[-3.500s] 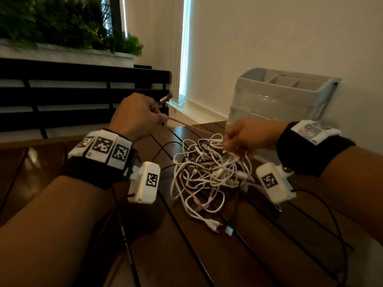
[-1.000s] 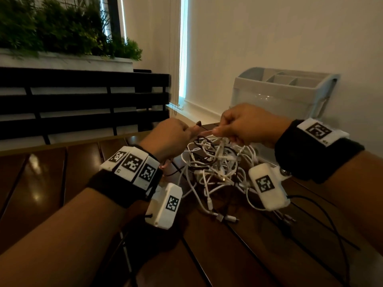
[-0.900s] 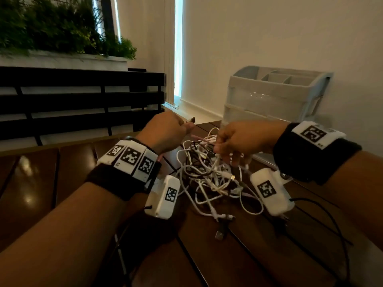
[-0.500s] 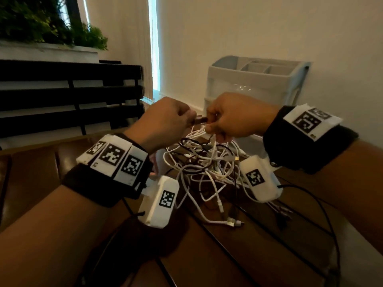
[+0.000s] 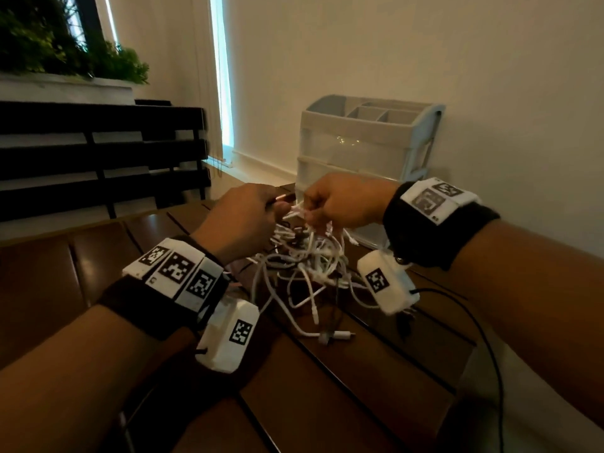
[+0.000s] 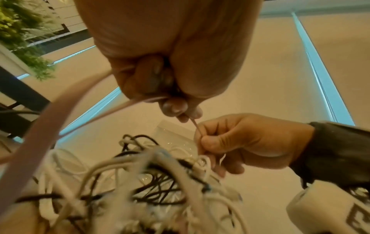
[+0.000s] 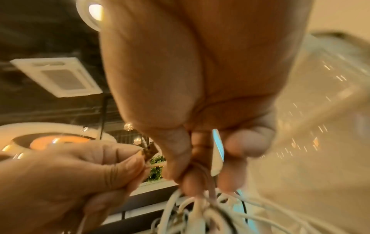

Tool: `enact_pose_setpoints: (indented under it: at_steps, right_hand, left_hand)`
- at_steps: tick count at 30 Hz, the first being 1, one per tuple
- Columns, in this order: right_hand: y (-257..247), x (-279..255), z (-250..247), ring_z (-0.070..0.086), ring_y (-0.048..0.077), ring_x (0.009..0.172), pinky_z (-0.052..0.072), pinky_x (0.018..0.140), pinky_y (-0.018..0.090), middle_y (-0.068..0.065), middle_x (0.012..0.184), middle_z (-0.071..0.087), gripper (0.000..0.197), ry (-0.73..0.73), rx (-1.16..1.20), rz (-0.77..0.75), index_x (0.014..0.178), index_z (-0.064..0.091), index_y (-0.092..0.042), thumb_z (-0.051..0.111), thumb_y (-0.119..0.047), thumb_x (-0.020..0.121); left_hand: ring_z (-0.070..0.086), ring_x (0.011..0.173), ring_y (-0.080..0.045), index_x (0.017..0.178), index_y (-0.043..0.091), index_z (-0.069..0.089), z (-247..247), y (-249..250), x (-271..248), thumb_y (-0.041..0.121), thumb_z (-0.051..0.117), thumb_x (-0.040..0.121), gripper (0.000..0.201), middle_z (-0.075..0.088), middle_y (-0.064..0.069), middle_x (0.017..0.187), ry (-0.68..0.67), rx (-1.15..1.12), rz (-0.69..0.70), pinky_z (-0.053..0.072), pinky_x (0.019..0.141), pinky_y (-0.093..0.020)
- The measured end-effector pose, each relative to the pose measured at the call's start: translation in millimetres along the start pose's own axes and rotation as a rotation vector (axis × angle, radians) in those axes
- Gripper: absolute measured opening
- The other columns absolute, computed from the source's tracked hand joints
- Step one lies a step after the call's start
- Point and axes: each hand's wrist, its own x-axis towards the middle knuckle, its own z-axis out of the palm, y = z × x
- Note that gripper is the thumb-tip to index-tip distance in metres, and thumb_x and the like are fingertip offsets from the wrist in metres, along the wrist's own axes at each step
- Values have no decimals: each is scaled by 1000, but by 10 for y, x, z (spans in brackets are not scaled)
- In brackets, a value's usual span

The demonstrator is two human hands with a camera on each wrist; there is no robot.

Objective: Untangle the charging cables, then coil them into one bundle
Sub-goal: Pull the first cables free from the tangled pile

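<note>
A tangle of white, black and pink charging cables (image 5: 307, 259) hangs from my hands, lifted partly off the dark wooden table (image 5: 327, 403). My left hand (image 5: 242, 217) pinches a thin pink cable (image 6: 195, 126) with loops of it gathered in the fist. My right hand (image 5: 340, 201) pinches the same pink cable a short way along and holds the top of the tangle (image 7: 192, 209). The hands are nearly touching. Loose plug ends (image 5: 336, 336) rest on the table below.
A grey plastic drawer organiser (image 5: 366, 152) stands against the wall right behind my hands. A dark slatted bench back (image 5: 98, 148) and a planter with greenery (image 5: 65, 47) lie to the left. A thin black lead (image 5: 483, 338) runs across the table on the right.
Over the last seconds my left hand drew the pink cable out to the left, then came back to the right hand. Both hands have risen slightly with the tangle.
</note>
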Motion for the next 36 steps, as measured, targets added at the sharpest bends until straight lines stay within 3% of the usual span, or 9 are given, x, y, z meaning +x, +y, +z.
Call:
enact_pose_setpoints:
  at_steps: [3, 7, 11, 14, 20, 25, 29, 33, 36]
  right_hand:
    - [-101, -33, -48, 54, 14, 72, 41, 63, 27, -7, 73, 57, 18, 265, -107, -85, 82, 61, -19, 62, -34, 90]
    - [-117, -24, 25, 59, 14, 76, 47, 68, 28, -4, 78, 62, 17, 3, -70, -3, 78, 58, -26, 58, -33, 93]
    - [-110, 36, -41, 54, 15, 76, 42, 66, 29, -5, 78, 57, 20, 364, -46, -44, 84, 61, -16, 63, -36, 90]
    - [-161, 34, 61, 63, 20, 82, 50, 70, 31, 1, 86, 65, 20, 92, -163, -36, 92, 65, -11, 63, -31, 91]
    - [-250, 98, 96, 63, 19, 79, 54, 69, 31, 3, 86, 66, 13, 264, 51, -120, 93, 67, -13, 66, -26, 89]
    - [-35, 38, 82, 61, 14, 74, 52, 68, 30, 0, 82, 64, 6, -67, 26, -22, 88, 60, -17, 62, -22, 91]
    - [-15, 92, -85, 53, 14, 76, 40, 65, 29, -3, 82, 59, 15, 426, -20, -102, 90, 60, -14, 61, -29, 91]
    - [-138, 92, -2, 65, 12, 73, 51, 63, 26, -1, 85, 71, 10, -41, 51, 8, 94, 65, -14, 57, -20, 94]
    - [-207, 139, 27, 68, 10, 61, 54, 56, 21, 2, 76, 73, 5, 90, 136, 4, 89, 67, -9, 66, -14, 89]
  left_hand:
    - [46, 64, -18, 76, 16, 57, -161, -18, 38, 25, 53, 98, 24, 46, 5, 63, 124, -60, -2, 26, 54, -30]
    - [45, 61, -14, 73, 18, 57, -235, -87, 64, 26, 55, 96, 24, 48, 4, 63, 146, -62, -37, 27, 52, -27]
    - [54, 79, -24, 90, 13, 67, -211, -209, 71, 28, 56, 95, 19, 59, -2, 78, 145, 83, -88, 36, 65, -29]
    - [57, 84, -24, 105, 15, 71, -307, -178, 59, 31, 56, 95, 24, 68, -9, 93, 231, 158, -69, 39, 70, -31]
    - [56, 61, -19, 67, 20, 63, -140, -6, 31, 33, 56, 95, 32, 59, -2, 64, 38, 9, -42, 33, 52, -27]
    - [54, 70, -21, 70, 18, 61, -243, -48, 30, 25, 56, 95, 26, 63, -3, 75, 98, 40, 8, 39, 63, -30]
    - [48, 58, -6, 61, 25, 57, -409, -124, 84, 27, 56, 96, 35, 54, 9, 61, 189, -51, -36, 33, 58, -27]
    - [59, 71, -21, 69, 19, 67, -441, -246, 86, 27, 59, 93, 27, 63, -1, 70, 137, 84, -107, 36, 64, -29]
    - [62, 92, -31, 98, 13, 74, -430, -242, 52, 27, 60, 93, 21, 70, -12, 96, 161, 206, -103, 45, 73, -34]
